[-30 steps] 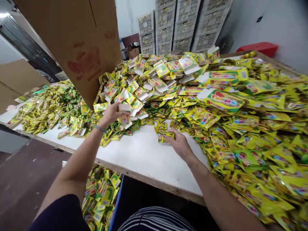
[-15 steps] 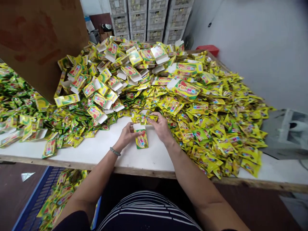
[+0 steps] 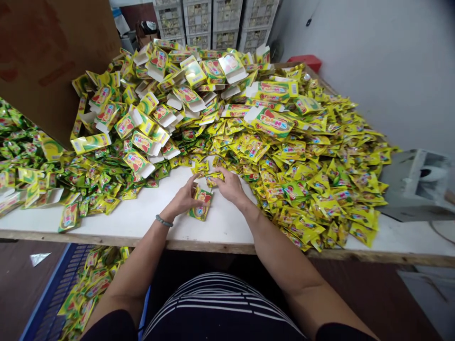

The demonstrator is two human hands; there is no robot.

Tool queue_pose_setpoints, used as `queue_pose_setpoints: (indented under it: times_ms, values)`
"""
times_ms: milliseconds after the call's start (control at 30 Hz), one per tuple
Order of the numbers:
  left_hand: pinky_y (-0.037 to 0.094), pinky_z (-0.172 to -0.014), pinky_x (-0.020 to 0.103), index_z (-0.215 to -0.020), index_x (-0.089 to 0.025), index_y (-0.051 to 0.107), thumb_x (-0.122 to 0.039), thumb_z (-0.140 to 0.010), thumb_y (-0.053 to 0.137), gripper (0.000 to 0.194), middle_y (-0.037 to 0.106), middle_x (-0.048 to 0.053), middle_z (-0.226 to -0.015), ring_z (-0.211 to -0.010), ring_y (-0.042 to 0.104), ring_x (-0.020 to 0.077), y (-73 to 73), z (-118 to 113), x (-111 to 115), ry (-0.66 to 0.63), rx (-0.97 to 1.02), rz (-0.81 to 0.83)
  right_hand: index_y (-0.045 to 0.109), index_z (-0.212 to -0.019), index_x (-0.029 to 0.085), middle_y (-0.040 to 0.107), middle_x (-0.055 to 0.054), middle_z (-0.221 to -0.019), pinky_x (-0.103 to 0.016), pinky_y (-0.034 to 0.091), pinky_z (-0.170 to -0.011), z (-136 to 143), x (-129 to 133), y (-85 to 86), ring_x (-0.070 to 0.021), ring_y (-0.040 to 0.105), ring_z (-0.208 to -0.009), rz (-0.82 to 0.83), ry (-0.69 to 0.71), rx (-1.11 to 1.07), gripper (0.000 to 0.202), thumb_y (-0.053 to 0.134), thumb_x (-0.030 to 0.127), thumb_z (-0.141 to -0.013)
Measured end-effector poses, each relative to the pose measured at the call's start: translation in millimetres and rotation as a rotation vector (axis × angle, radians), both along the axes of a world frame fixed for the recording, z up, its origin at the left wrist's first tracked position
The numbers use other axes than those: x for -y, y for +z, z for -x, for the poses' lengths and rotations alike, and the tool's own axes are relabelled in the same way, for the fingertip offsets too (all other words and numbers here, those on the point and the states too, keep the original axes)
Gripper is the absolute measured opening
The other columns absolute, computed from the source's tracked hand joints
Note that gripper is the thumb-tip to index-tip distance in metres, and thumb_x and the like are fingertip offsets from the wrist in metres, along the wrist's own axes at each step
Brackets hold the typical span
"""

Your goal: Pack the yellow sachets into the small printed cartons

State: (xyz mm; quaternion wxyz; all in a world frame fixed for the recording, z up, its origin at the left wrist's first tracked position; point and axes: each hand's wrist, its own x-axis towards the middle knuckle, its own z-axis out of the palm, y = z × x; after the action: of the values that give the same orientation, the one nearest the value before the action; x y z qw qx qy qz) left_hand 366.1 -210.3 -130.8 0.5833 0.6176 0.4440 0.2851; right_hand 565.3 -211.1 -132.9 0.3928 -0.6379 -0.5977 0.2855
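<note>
A small yellow-green box (image 3: 202,204) lies upright toward me on the white table (image 3: 142,222). My left hand (image 3: 185,195) is around its left side, thumb on its front and fingers at its upper edge. Just above the box, my right hand (image 3: 228,183) pinches a small yellow packet (image 3: 214,179); the left fingertips come close to that packet's left end. Another yellow packet (image 3: 200,166) lies just beyond. Behind the hands rises a heap of open yellow-green boxes (image 3: 192,97).
Yellow packets (image 3: 309,189) are piled to the right, green packets (image 3: 103,175) to the left. A large cardboard box (image 3: 53,61) stands at the left. A blue crate (image 3: 53,289) holds packets below the table edge. White crates (image 3: 227,19) are stacked behind.
The small box's white flap no longer shows, and the box is tilted. My left hand has spread further over it. The view has shifted slightly.
</note>
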Motion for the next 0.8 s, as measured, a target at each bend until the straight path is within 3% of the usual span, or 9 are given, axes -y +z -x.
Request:
queue_pose_setpoints:
  times_ms: [100,267,467,800]
  values:
    - [0.050,-0.069,0.027,-0.149,-0.022,0.035,-0.024,-0.056,0.090,0.108,0.063,0.003,-0.100,-0.077,0.063,0.0148,-0.9,1.6,-0.3,-0.018,-0.069,0.032,0.067,-0.099,0.021,0.071,-0.004,-0.088,-0.032,0.047,-0.072,-3.0,-2.5,-0.7,-0.0224,0.062,-0.080,-0.006,-0.013,-0.108,0.023,0.066,0.034,-0.080]
    - [0.052,-0.079,0.029,-0.146,-0.019,0.038,-0.022,-0.059,0.088,0.100,0.071,0.004,-0.096,-0.084,0.069,0.0178,3.0,3.8,-5.4,0.046,0.101,0.073,0.066,-0.097,0.020,0.068,-0.002,-0.088,-0.031,0.045,-0.073,-8.3,-2.7,1.0,-0.0195,0.058,-0.077,0.027,0.170,-0.211,0.031,0.067,0.045,-0.078]
    - [0.055,-0.082,0.031,-0.132,-0.016,0.054,-0.023,-0.062,0.088,0.078,0.076,0.007,-0.097,-0.083,0.073,0.0195,12.0,13.1,-9.3,0.015,0.271,0.217,0.066,-0.092,0.020,0.065,-0.001,-0.084,-0.030,0.043,-0.076,-17.4,-1.4,4.4,-0.0189,0.057,-0.080,0.040,0.296,-0.200,0.027,0.067,0.042,-0.076]
    - [0.054,-0.074,0.025,-0.133,-0.014,0.054,-0.027,-0.067,0.086,0.074,0.075,0.006,-0.088,-0.077,0.072,0.0167,2.7,9.6,-11.3,-0.057,0.253,0.244,0.068,-0.094,0.022,0.068,-0.001,-0.085,-0.031,0.045,-0.077,4.5,5.9,4.9,-0.0195,0.060,-0.080,0.058,0.289,-0.061,0.019,0.068,0.026,-0.076]
